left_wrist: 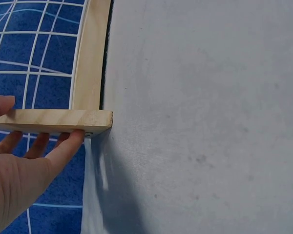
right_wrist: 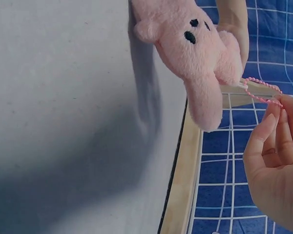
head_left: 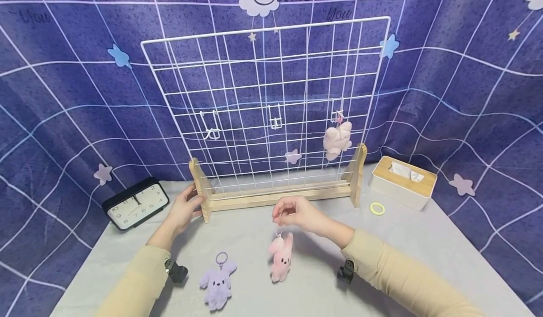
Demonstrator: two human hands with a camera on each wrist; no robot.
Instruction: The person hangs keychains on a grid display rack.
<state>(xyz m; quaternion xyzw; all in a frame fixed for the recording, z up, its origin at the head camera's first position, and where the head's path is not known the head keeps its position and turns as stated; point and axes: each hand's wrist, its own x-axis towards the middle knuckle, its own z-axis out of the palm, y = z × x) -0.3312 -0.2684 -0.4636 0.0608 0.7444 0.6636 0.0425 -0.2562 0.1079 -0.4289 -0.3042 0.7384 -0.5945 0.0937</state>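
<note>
Surface: carried the wire rack, where I saw a pale plush hanging on the right.
Left hand: clamped round the rack's wooden post, fingers and thumb on opposite faces.
Right hand: was well apart from the left, pinching a bead chain.
Purple plush: lay face-up between the forearms.
Pink plush: hung from that chain, in front of the rack.

Person's wearing plain beige long sleeves, kinda wrinkling along the forearms. A chunky little black camera is sitting at each wrist, and the hands are going totally bare.
</note>
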